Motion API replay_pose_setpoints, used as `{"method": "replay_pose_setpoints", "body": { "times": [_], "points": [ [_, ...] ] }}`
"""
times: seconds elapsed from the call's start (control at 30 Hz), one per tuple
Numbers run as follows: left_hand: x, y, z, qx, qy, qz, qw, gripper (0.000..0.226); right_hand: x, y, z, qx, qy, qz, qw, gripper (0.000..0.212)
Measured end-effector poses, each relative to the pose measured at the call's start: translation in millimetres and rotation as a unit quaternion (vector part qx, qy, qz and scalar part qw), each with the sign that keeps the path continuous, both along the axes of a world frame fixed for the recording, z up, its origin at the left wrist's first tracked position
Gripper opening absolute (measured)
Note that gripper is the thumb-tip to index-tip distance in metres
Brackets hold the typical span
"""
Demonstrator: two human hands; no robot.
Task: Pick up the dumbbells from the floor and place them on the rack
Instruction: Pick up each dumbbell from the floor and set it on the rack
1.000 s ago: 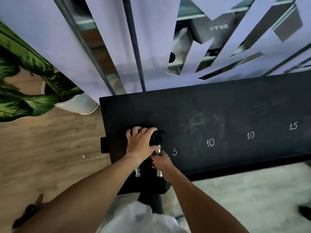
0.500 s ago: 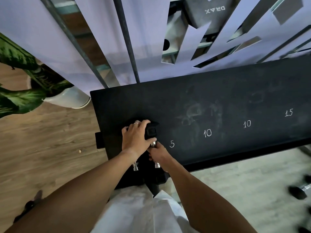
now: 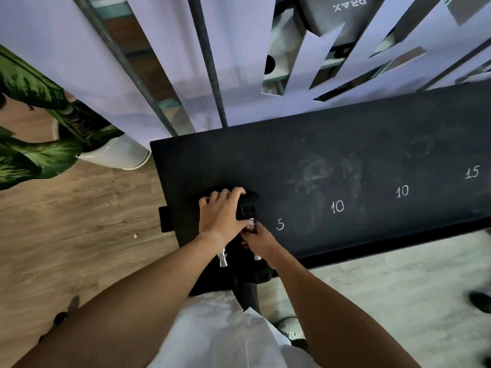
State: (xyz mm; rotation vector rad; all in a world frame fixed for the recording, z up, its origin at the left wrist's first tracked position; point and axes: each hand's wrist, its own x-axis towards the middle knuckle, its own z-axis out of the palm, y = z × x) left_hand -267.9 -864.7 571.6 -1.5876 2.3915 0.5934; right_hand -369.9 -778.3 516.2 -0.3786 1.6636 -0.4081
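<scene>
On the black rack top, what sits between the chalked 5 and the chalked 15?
In the head view, two chalked 10 marks and pale chalk smudges lie between the 5 and 15; no dumbbells stand there.

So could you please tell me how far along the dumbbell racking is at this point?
Nothing stands released yet. In hand: two small dumbbells at the rack's left end, beside the chalked 5; the left hand covers one dumbbell's head, the right hand grips the other's chrome handle. Left: the 10 and 15 spots are bare, and something dark lies on the floor at right.

Dumbbells [image 3: 248, 213] on rack [image 3: 345, 144] left end (plant [image 3: 39, 155] further left).
</scene>
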Motion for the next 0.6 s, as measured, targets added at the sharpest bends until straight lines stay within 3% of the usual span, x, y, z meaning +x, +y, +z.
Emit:
{"method": "replay_pose_setpoints", "body": {
  "times": [0.1, 0.3, 0.5, 0.6],
  "points": [
    [2.6, -1.7, 1.7, 0.015, 0.012, -0.003, 1.0, 0.067, 0.0, 12.3, 11.5, 0.0, 0.063, 0.039, 0.997, 0.028],
    [20.3, 8.7, 12.2, 0.04, 0.054, 0.002, 0.998, 0.068, -5.9, 65.9, 41.8, -0.014, 0.12, 0.013, 0.993, 0.029],
    [41.4, 55.2, 27.9, 0.056, 0.117, 0.085, 0.988, 0.039, -19.6, 79.9, 64.3, -0.012, 0.113, 0.105, 0.988, 0.026],
    [46.9, 91.1, 34.9, 0.111, 0.111, 0.148, 0.976, 0.037, -26.4, 78.7, 71.8, -0.023, 0.094, 0.174, 0.98, 0.02]
  ]
}}
